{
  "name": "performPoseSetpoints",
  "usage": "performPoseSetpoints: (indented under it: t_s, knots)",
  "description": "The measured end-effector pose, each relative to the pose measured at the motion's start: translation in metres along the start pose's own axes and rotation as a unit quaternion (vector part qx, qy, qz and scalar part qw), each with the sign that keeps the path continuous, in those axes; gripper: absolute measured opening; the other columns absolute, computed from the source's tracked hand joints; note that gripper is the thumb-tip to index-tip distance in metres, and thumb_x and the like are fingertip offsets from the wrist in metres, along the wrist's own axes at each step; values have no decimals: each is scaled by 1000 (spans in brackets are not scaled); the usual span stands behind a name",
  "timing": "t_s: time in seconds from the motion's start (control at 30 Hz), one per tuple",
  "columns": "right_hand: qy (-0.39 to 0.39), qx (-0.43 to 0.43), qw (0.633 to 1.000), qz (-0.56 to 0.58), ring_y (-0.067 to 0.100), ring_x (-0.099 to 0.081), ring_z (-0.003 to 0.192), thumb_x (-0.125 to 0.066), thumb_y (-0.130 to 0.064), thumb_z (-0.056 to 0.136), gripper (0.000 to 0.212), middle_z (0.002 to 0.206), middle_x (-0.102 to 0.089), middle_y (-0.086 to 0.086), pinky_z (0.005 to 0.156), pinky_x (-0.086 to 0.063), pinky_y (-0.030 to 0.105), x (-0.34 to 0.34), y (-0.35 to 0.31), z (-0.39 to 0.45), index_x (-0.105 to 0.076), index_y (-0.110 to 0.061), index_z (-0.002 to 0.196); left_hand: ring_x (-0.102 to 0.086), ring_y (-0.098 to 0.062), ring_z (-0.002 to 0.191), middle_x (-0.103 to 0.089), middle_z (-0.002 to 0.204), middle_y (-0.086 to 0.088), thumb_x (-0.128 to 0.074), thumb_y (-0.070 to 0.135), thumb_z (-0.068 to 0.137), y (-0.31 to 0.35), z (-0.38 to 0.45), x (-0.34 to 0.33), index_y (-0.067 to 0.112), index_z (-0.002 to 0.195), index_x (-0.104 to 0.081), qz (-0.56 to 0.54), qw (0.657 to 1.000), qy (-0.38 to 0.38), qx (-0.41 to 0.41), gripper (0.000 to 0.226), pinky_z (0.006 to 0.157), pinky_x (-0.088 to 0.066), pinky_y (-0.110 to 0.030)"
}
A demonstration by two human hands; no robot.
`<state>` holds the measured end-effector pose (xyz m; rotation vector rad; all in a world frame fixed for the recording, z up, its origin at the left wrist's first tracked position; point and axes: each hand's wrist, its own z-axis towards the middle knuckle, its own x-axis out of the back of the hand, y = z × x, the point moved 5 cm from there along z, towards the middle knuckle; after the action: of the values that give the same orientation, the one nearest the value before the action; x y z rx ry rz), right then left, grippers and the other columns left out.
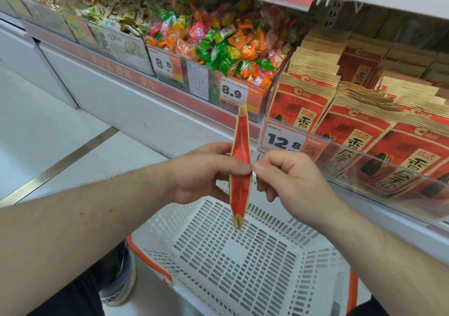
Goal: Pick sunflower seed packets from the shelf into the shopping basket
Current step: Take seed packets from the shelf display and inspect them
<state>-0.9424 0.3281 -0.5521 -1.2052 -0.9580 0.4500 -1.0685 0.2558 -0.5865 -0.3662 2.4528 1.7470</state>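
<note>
I see a red and tan sunflower seed packet [240, 143] edge-on and upright, above the white shopping basket [226, 255]. My left hand [204, 172] grips the packet round its middle, thumb across its front. My right hand [289, 177] sits just right of the packet, thumb tip touching or nearly touching it, fingers loosely curled. The basket stands on the floor below both hands, with nothing visible inside. Rows of identical red seed packets [364, 126] stand upright on the shelf at the right, behind a clear plastic rail.
Clear bins of wrapped candies [226, 45] fill the shelf to the left of the seed packets. Price tags [284, 140] hang on the shelf front. A shoe [119, 284] is beside the basket's orange rim. White floor tiles spread to the left.
</note>
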Motion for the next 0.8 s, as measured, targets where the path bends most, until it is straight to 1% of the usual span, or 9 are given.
performPoseSetpoints:
  t_s: [0.07, 0.13, 0.23, 0.33, 0.4, 0.5, 0.63, 0.73, 0.8]
  knots:
    - [-56, -15, 996, -70, 17, -48, 51, -65, -21, 92, 37, 58, -54, 18, 52, -39, 34, -6, 2, -2, -57, 3, 64, -69, -25, 80, -66, 87, -13, -72, 19, 70, 4, -1, 3, 7, 103, -60, -22, 1000, 21, -4, 37, 67, -58, -41]
    - [-103, -39, 986, -124, 15, -44, 50, -64, -28, 89, 39, 53, -50, 10, 52, -37, 35, -12, 5, -4, -56, -3, 61, -68, -24, 79, -65, 86, -13, -76, 15, 71, 7, -2, 3, 7, 103, -59, -41, 998, 36, -8, 37, 64, -58, -39]
    - [-141, -49, 976, -158, 21, -51, 53, -56, -27, 96, 39, 58, -59, 11, 57, -45, 41, -16, 5, -5, -57, -5, 64, -66, -24, 78, -65, 83, -9, -68, 22, 67, 6, -2, 3, 9, 99, -59, -55, 997, 55, -8, 35, 61, -58, -38]
    - [-187, -53, 967, -166, 7, -58, 56, -51, -22, 101, 34, 57, -62, -7, 62, -49, 31, -17, 4, -6, -63, -9, 72, -67, -19, 70, -65, 77, -7, -66, 24, 68, 2, -2, 2, 7, 106, -57, -52, 997, 51, 12, 43, 58, -57, -35]
    - [-209, -53, 965, -148, 3, -57, 56, -51, -19, 101, 34, 59, -62, -7, 61, -47, 24, -16, 3, -6, -62, -17, 69, -68, -20, 71, -65, 81, -7, -72, 19, 70, -1, -1, 1, 7, 107, -56, -52, 998, 38, 22, 42, 59, -57, -35]
    - [-221, -53, 967, -112, 0, -54, 54, -51, -16, 102, 39, 58, -63, -7, 59, -42, 18, -14, 3, -6, -58, -23, 64, -68, -22, 75, -64, 88, -9, -64, 25, 72, -5, 1, 1, 7, 106, -58, -66, 997, 26, 30, 39, 61, -57, -37]
    - [-230, -54, 968, -88, 3, -56, 56, -50, -11, 102, 38, 56, -62, -12, 62, -44, 17, -13, 6, -5, -58, -20, 66, -68, -21, 75, -63, 87, -8, -63, 27, 72, -7, 2, 1, 8, 103, -57, -74, 996, 23, 37, 37, 62, -57, -38]
    - [-230, -44, 968, -88, 4, -56, 56, -52, -15, 101, 36, 58, -63, -7, 60, -43, 18, -14, 7, -5, -61, -19, 67, -68, -22, 75, -63, 88, -9, -63, 26, 71, -7, 3, 3, 7, 105, -57, -80, 996, 33, 37, 39, 61, -57, -37]
    - [-213, -38, 974, -66, 5, -57, 57, -55, -23, 99, 32, 59, -64, -7, 60, -45, 20, -15, 4, -4, -65, -13, 70, -68, -25, 80, -63, 91, -13, -65, 23, 70, -6, 3, 6, 5, 111, -59, -90, 995, 38, 31, 45, 66, -58, -41]
